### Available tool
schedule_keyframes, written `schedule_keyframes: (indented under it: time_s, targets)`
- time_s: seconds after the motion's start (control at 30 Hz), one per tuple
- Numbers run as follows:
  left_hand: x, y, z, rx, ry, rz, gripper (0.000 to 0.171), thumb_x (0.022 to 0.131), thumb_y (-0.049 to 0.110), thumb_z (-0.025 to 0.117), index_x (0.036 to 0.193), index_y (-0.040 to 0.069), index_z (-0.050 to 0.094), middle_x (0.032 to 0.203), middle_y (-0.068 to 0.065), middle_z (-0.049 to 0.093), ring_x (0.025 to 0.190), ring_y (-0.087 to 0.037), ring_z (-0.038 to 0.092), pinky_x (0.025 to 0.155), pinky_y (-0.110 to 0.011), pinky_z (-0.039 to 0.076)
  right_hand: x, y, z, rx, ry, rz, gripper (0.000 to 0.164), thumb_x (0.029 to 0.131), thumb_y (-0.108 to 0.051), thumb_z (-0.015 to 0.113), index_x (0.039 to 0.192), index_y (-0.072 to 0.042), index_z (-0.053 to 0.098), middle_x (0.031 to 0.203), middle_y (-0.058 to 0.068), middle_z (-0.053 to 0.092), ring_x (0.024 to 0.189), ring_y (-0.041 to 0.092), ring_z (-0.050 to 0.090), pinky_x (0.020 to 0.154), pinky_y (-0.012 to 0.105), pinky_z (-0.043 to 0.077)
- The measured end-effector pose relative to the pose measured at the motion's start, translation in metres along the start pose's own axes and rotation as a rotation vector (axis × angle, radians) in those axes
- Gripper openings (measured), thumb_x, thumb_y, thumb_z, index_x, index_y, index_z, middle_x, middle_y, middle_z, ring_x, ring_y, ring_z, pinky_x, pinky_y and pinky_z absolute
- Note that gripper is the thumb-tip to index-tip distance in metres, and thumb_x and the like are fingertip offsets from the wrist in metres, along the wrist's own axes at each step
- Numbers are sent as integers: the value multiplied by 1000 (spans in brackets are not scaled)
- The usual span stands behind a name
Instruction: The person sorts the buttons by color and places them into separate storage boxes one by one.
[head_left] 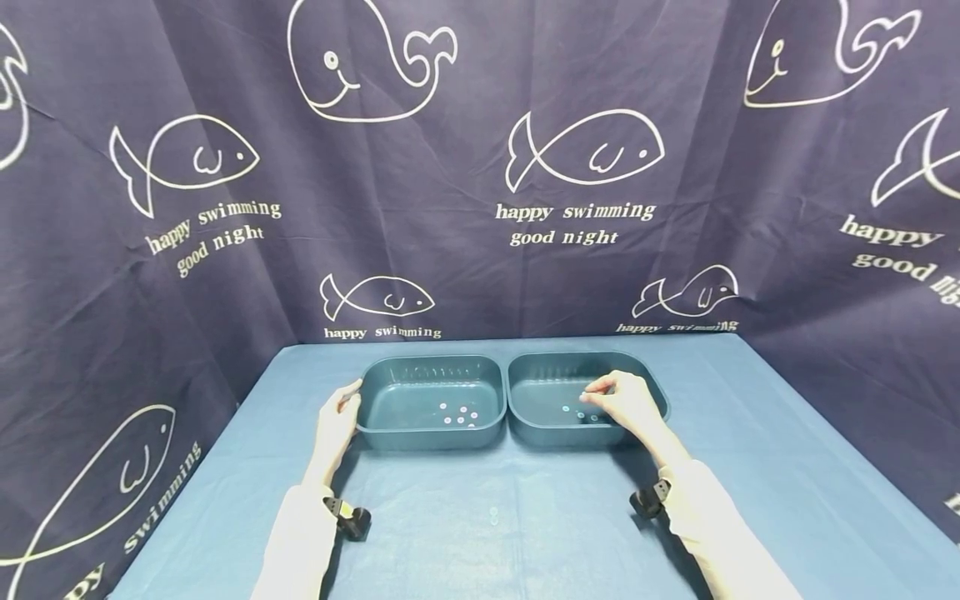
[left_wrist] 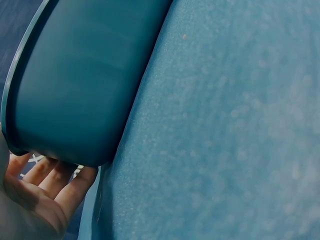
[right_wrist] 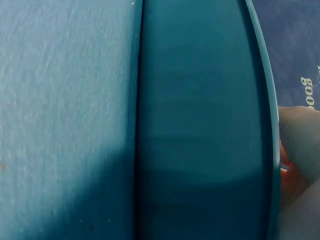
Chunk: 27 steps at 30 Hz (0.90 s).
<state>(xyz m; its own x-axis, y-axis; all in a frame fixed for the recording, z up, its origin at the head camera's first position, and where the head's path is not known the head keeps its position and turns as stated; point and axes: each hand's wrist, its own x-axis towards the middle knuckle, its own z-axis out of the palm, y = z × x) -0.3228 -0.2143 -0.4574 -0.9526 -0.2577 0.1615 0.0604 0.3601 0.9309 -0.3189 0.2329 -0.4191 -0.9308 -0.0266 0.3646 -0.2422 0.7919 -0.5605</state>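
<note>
Two teal bins stand side by side in the head view, the left bin (head_left: 427,439) and the right bin (head_left: 562,435). My left hand (head_left: 337,421) touches the outer left end of the left bin; in the left wrist view its fingers (left_wrist: 77,190) rest against the end wall below the rim. Over the right bin, my right hand (head_left: 626,402) pinches a small whitish piece (head_left: 583,397) between thumb and fingertips. Several small pale discs (head_left: 461,420) lie in the left bin. Small bluish discs (head_left: 566,409) lie in the right one, below the right hand.
A light blue cloth (head_left: 420,533) covers the table. Faint small pale discs (head_left: 493,512) lie on it in front of the bins. A dark curtain (head_left: 480,167) with white fish drawings hangs behind and at both sides.
</note>
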Motion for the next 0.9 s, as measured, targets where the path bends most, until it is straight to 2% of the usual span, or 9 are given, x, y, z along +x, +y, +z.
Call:
schedule_keyframes:
  time_s: [0.33,0.67,0.9]
  targets:
    - [-1,1,0,-13,-7,-7,38,96,16,43,133,12,52,112,-21,59,55,-5,45,52,-22,40,0,8,-3,-42,-7,29,14,71,-20,77,80,-10,75,79,8,70,68,14,58,63,31,43]
    - [0,1,0,-5,-19,1,39,97,17,42,134,11,51,114,-22,59,57,-2,46,54,-22,40,2,9,-8,-46,7,45,15,73,-21,76,82,-9,76,82,9,72,76,23,64,67,35,46]
    - [-1,1,-1,-4,-11,5,38,97,16,43,134,11,51,115,-22,59,56,-2,45,53,-21,40,4,8,-9,-46,6,55,18,73,-23,76,85,-9,76,86,10,72,76,23,63,67,35,46]
